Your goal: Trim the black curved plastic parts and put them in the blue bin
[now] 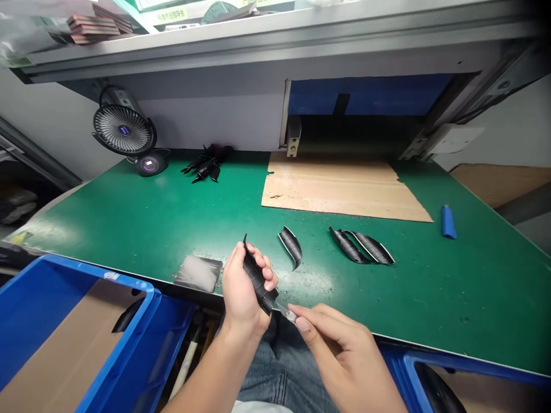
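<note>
A black curved plastic part (257,281) lies in my left hand (241,289), its fingers wrapped round it and its narrow tip pointing up and away. My right hand (331,338) pinches a small metal blade (284,311) between thumb and forefinger. The blade touches the lower end of the part; most of its handle is hidden in my fingers. Just beyond my hands, a similar black part (291,248) rests on the green table (172,212). Two more curved parts (362,248) lie side by side farther right.
Dark shavings dot the table. A cardboard sheet (340,189) lies at the back, with a blue tool (448,222) to its right. A fan (124,129) and several black pieces (209,163) are at back left. Blue bins (146,287) flank me below the table edge.
</note>
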A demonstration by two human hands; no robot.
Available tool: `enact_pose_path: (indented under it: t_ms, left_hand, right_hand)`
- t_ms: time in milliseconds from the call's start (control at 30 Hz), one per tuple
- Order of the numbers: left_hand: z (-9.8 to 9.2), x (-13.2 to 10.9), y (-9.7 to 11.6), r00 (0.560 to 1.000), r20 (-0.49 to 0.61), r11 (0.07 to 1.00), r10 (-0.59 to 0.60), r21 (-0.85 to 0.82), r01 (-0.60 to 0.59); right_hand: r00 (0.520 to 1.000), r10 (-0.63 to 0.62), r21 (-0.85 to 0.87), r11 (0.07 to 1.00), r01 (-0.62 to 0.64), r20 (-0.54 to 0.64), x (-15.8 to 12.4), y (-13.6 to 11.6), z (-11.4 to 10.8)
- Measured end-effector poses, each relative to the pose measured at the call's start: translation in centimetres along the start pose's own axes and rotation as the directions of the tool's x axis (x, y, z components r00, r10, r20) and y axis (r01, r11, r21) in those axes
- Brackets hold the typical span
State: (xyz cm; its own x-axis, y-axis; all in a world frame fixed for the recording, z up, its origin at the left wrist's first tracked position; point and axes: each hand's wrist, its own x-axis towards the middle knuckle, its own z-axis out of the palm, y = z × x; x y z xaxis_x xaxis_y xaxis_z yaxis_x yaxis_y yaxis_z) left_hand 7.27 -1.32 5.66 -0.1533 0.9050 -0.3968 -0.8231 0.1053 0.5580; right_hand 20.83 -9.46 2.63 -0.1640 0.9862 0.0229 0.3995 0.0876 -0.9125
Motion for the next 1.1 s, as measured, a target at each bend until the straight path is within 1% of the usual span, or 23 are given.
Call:
enact_pose_path:
  t_ms: [167, 300, 367, 467, 633, 733, 800, 867, 933, 967, 1000, 1033, 1067, 1100]
  left_hand:
    - [0.0, -0.4, 0.0, 0.999, 0.022, 0.999, 0.035, 0.038, -0.036]
    - [-0.1, -0.8, -0.2, 0.992, 0.032, 0.988, 0.122, 0.087, -0.124]
    - [-0.2, -1.0, -0.4, 0.985, 0.043, 0.979, 0.166, 0.114, -0.17]
    - [-0.5, -1.2, -0.5, 0.976, 0.056, 0.965, 0.212, 0.147, -0.218]
    - [-0.7, -1.3, -0.6, 0.968, 0.038, 0.949, 0.25, 0.191, -0.252]
    - [-0.7, -1.3, -0.7, 0.968, 0.016, 0.945, 0.252, 0.209, -0.25]
    - [-0.6, -1.1, -0.8, 0.967, -0.001, 0.945, 0.254, 0.212, -0.248]
    - [-0.6, -0.6, -0.7, 0.972, -0.04, 0.959, 0.231, 0.18, -0.22]
    - [-0.7, 0.3, -0.3, 0.984, -0.101, 0.986, 0.146, 0.091, -0.137]
    - [-0.8, 0.7, -0.2, 0.988, -0.131, 0.996, 0.083, 0.033, -0.079]
    - [-0.9, 1.1, 0.0, 0.988, -0.156, 0.999, 0.018, -0.026, -0.023]
    - [-0.9, 1.4, 0.1, 0.984, -0.172, 0.997, -0.037, -0.074, 0.024]
    - [-1.0, 1.5, 0.2, 0.981, -0.181, 0.993, -0.074, -0.105, 0.055]
    - [-1.1, 1.5, 0.1, 0.979, -0.184, 0.991, -0.089, -0.116, 0.068]
  right_hand:
    - [0.99, 0.026, -0.02, 1.0, -0.023, 0.135, 1.2, -0.1, 0.1]
    - [0.981, 0.107, -0.042, 0.994, -0.102, 0.163, 1.5, -0.2, 0.3]
    - [0.981, 0.118, -0.088, 0.991, -0.105, 0.153, 1.6, -0.1, 0.5]
    - [0.991, 0.085, -0.194, 0.979, -0.064, 0.103, 1.7, 0.1, 0.7]
    - [1.0, 0.026, -0.341, 0.94, -0.019, 0.014, 1.9, 0.1, 1.0]
    - [0.999, -0.05, -0.434, 0.9, 0.037, -0.018, 1.7, 0.2, 1.4]
    - [0.983, -0.156, -0.531, 0.844, 0.081, -0.099, 1.4, 0.5, 2.0]
    - [0.937, -0.296, -0.639, 0.761, 0.113, -0.187, 0.8, 0.8, 2.6]
    - [0.868, -0.44, -0.688, 0.705, 0.174, -0.231, 0.2, 1.3, 3.2]
    - [0.838, -0.486, -0.668, 0.713, 0.214, -0.25, 0.0, 1.4, 3.4]
    - [0.817, -0.5, -0.613, 0.752, 0.244, -0.288, 0.0, 1.5, 3.6]
    - [0.807, -0.47, -0.522, 0.817, 0.245, -0.358, 0.1, 1.5, 3.7]
    - [0.813, -0.391, -0.395, 0.892, 0.219, -0.432, 0.4, 1.5, 3.8]
    - [0.83, -0.27, -0.247, 0.955, 0.165, -0.488, 0.9, 1.3, 3.8]
